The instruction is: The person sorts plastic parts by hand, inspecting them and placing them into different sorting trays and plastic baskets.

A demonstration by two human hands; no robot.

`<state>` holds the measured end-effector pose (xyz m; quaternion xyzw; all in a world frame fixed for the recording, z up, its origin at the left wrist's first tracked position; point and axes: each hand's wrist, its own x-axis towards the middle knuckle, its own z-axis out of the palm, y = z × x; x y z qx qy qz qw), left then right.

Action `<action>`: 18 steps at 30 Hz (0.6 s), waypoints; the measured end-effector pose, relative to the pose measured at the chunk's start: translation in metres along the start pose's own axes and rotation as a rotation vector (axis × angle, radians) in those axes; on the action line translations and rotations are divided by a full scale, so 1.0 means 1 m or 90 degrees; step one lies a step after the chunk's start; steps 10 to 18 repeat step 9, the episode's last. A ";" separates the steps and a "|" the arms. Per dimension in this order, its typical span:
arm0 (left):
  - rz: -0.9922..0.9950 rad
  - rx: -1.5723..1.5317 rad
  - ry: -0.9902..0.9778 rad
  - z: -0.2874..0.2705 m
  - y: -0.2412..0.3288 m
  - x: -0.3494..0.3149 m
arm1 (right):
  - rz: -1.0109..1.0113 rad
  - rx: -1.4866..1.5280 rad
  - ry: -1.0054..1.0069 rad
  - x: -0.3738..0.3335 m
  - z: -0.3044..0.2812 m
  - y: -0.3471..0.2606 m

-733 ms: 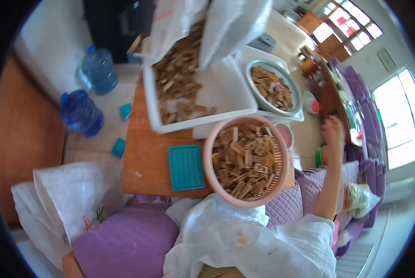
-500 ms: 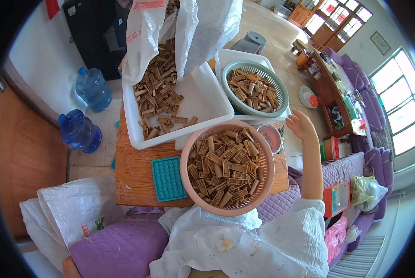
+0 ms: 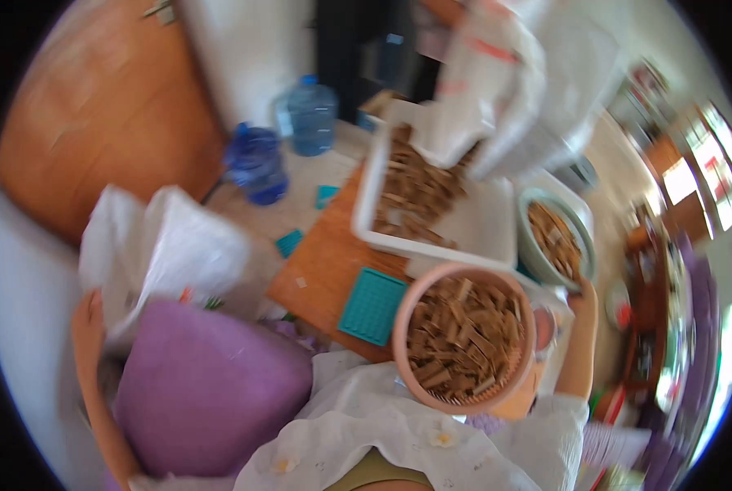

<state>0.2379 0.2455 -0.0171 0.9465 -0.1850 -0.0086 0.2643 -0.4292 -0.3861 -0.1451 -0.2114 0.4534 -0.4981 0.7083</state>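
Motion blurs the whole picture. At the far left, my left hand (image 3: 89,317) is raised beside a white woven sack (image 3: 190,254); whether it touches the sack is unclear. My right hand (image 3: 580,299) is at the near rim of a green basket (image 3: 587,266), which holds small tan-brown plastic pieces (image 3: 552,239). The fingers of both hands are too smeared to read. Close to my body is a pink basket (image 3: 404,360) heaped with similar pieces (image 3: 464,335). A white tray (image 3: 487,237) behind it holds more pieces (image 3: 419,184), beneath a large white sack (image 3: 497,90).
A teal ridged mat (image 3: 372,307) lies on the wooden table (image 3: 317,282). Two blue water bottles (image 3: 311,119) stand on the floor by the wall. A purple cushioned seat (image 3: 211,385) is at my left; purple sofas (image 3: 693,327) line the far right.
The view has swung left, so the table and baskets appear farther right. My left hand has come up beside the sack. My right hand, open in the air before, is now at the green basket's rim.
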 end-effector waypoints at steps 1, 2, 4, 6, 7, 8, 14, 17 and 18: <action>0.127 0.121 0.060 -0.002 -0.021 0.010 | 0.025 -0.023 -0.045 0.012 -0.029 -0.012; 0.193 0.180 0.059 0.008 -0.037 0.029 | -0.142 -0.239 -0.209 0.004 -0.061 -0.051; 0.126 0.360 0.126 -0.016 -0.044 0.007 | -0.001 -0.047 -0.133 -0.019 0.008 0.011; 0.085 0.333 0.046 -0.024 -0.079 0.015 | -0.085 -0.035 -0.122 -0.038 -0.013 -0.012; 0.038 0.303 0.030 -0.032 -0.086 0.008 | -0.083 -0.025 -0.050 -0.067 0.014 -0.003; 0.004 0.257 0.015 -0.034 -0.085 0.005 | -0.071 -0.039 -0.222 -0.084 0.015 -0.006; -0.026 0.238 0.003 -0.036 -0.081 0.006 | -0.066 -0.043 -0.243 -0.077 0.032 -0.001; -0.026 0.238 0.003 -0.036 -0.081 0.006 | -0.066 -0.043 -0.243 -0.077 0.032 -0.001; -0.026 0.238 0.003 -0.036 -0.081 0.006 | -0.066 -0.043 -0.243 -0.077 0.032 -0.001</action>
